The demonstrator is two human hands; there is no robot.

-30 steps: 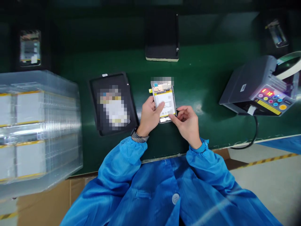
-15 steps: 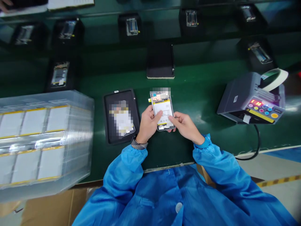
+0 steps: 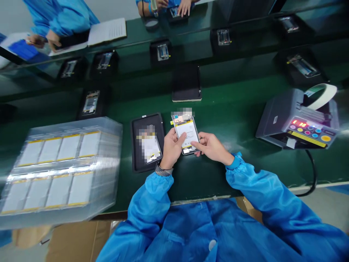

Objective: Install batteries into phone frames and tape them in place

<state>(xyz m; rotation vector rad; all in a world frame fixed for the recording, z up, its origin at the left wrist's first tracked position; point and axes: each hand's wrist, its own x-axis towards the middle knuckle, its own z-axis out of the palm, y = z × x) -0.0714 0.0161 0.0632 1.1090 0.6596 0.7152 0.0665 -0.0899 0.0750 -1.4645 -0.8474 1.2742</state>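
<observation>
An opened phone (image 3: 188, 127) with a white battery and bare circuit parts is held between both my hands, above the green bench. My left hand (image 3: 172, 147) grips its left side, thumb on the battery's face. My right hand (image 3: 211, 146) closes on the lower right edge, its thumb across the battery near the bottom; the other fingers are partly hidden behind the phone. Left of my left hand, a second opened phone (image 3: 152, 149) lies in a black tray (image 3: 135, 156). Part of each phone's top is blurred out.
At the left stands a stack of clear plastic trays (image 3: 107, 174) holding white batteries. A tape dispenser (image 3: 278, 120) with a lit display sits at the right, its cable trailing down. A black tray (image 3: 186, 85) lies ahead; other trays carry phones farther back. Co-workers' hands (image 3: 184, 7) show across the bench.
The view has tilted up and shifted left, bringing co-workers into sight. Both hands keep the same hold on the phone, which is tilted slightly more.
</observation>
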